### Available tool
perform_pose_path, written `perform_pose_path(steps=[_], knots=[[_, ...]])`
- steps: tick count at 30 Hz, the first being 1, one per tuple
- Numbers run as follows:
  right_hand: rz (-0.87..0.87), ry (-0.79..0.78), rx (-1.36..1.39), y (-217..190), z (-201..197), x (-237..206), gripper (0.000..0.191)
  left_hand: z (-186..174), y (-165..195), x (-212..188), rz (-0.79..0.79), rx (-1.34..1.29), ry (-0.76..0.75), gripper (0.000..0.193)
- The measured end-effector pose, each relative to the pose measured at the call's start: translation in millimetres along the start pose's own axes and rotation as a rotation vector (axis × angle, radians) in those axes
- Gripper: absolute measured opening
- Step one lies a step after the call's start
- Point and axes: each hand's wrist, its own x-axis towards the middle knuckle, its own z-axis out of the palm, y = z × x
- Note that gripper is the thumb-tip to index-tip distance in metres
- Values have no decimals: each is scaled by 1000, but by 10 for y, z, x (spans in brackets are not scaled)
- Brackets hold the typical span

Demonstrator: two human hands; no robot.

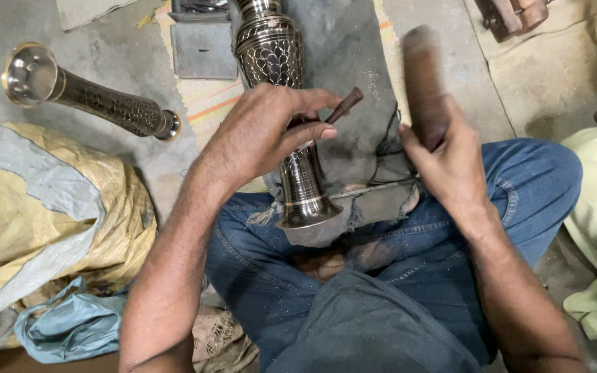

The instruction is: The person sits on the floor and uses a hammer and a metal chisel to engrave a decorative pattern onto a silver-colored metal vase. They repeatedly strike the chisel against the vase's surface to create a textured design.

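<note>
Down at the lap, the left hand (271, 128) is closed around a thin dark chisel (343, 106), fingers pinched on its shaft so the butt end sticks up past the knuckles while the tip, hidden under the palm, seems to rest on the engraved metal vase (291, 124) lying lengthwise beneath it. Just right of it, the right hand (443, 155) is clenched on the handle of a wooden mallet (421, 76), whose head is raised above the fist and blurred. The vase runs away from the body, its flared foot propped on a torn grey cloth (367, 207) over the blue jeans (519, 186). As a judgement, clean work here calls for the chisel to sit steady at one angle, the heel of the left hand braced on the vase, and for short, even taps landing squarely on the chisel's butt so the tip does not skid across the pattern. Further left of the left hand, a second engraved vase (98, 97) lies on the concrete floor (450, 41), and below it a crumpled yellow sack (57, 207) and a pale blue bag (70, 324).
</note>
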Motion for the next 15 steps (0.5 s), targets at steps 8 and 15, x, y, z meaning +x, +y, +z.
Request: perform_pose_path(steps=[8, 15], knots=[[-117, 25, -270, 41, 21, -270, 38, -48, -127, 55, 227, 65, -32, 41], [-138, 114, -144, 26, 123, -420, 34, -64, -168, 6, 191, 61, -167, 37]])
